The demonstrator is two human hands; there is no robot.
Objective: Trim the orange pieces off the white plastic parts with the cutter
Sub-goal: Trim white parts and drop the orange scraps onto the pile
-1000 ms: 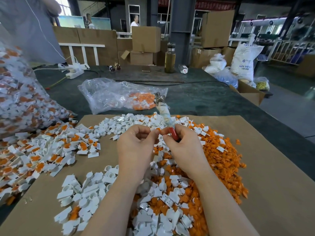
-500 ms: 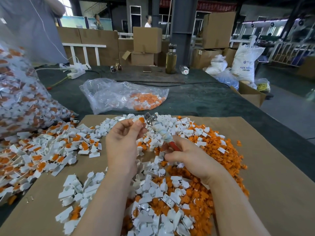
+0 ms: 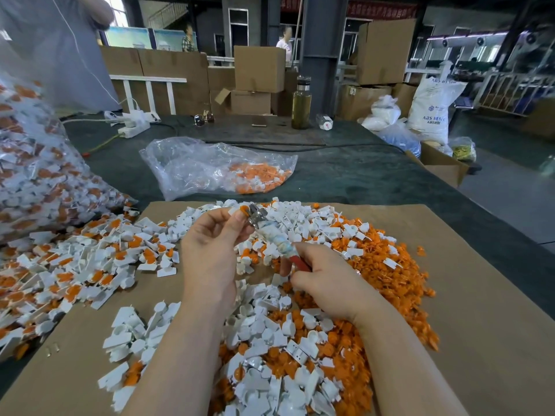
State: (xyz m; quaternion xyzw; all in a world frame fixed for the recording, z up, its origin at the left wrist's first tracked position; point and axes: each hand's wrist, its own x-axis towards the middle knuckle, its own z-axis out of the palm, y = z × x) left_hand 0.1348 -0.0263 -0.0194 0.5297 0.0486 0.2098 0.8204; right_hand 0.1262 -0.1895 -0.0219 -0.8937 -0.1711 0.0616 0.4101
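Observation:
My left hand (image 3: 210, 244) pinches a small white part with an orange piece (image 3: 242, 210) between thumb and fingertips, above the pile. My right hand (image 3: 327, 280) grips the red handles of the cutter (image 3: 276, 238), whose taped shaft slants up-left. The metal jaws (image 3: 255, 213) sit right against the orange piece. White parts with orange still attached (image 3: 90, 265) lie in a heap on the left. Trimmed white parts (image 3: 264, 340) and loose orange offcuts (image 3: 390, 280) are piled below and to the right of my hands.
Brown cardboard (image 3: 480, 325) covers the dark green table (image 3: 375, 181). A full clear bag of untrimmed parts (image 3: 33, 163) bulges at the left. A flatter clear bag with orange pieces (image 3: 216, 166) lies behind the pile. A power strip (image 3: 132, 123), a bottle (image 3: 301, 103) and boxes stand at the back.
Both hands have moved apart and leftward; the cutter has tilted from upright to slanting up-left, and its jaws have come up against the orange piece in my left fingers.

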